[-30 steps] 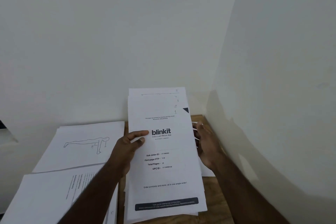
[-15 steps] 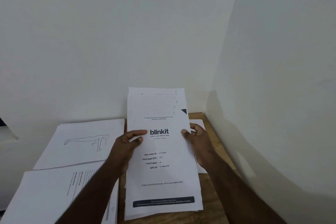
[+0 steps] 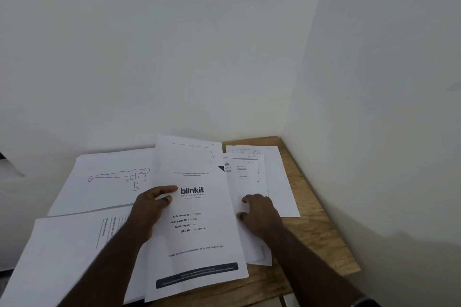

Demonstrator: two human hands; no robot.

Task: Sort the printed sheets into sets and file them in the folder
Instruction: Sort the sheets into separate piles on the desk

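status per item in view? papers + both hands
White blinkit cover-sheet stack: gripped by the left hand, tilted.
Push-up drawing sheets: flat on the wooden table.
Text-printed sheets: flat.
Right-side form sheets: fanned, right hand resting on them.

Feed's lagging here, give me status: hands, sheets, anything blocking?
Left hand grips blinkit cover sheet stack. Right hand rests on sheets beside it. No folder in view.

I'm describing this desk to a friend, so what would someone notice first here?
First the blinkit cover sheet in the middle, gripped by the left hand at its left edge. To the left lies a sheet with a push-up drawing; the right hand rests on papers beside the cover sheet.
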